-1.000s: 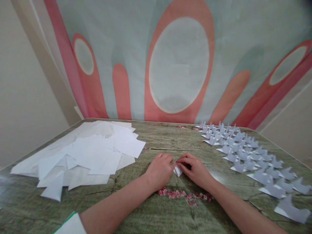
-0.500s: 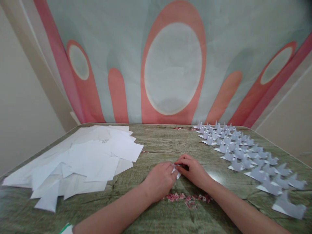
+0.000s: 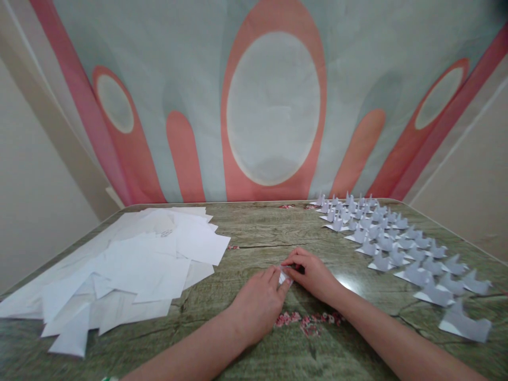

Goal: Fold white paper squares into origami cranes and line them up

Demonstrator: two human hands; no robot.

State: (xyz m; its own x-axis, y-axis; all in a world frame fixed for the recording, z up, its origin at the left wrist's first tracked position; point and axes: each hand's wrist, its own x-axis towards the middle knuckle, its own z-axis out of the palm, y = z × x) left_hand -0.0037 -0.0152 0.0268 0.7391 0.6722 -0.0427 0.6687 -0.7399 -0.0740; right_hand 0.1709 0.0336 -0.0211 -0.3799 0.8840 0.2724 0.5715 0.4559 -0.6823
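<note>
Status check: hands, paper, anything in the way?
Left hand and right hand both on small folded paper. Loose sheets left, folded figures right, both apart from hands.

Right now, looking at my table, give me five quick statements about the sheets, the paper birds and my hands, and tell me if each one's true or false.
1. The sheets lie to the left of the birds. True.
2. The birds stand in one single line. False: they stand in several rows.
3. The left hand and the right hand both have fingers at a small paper. True.
4. The right hand rests on the sheets. False: it is at the small paper, apart from the sheets.
5. Pink flowers show on the table, nearer the camera than the small paper. True.
</note>
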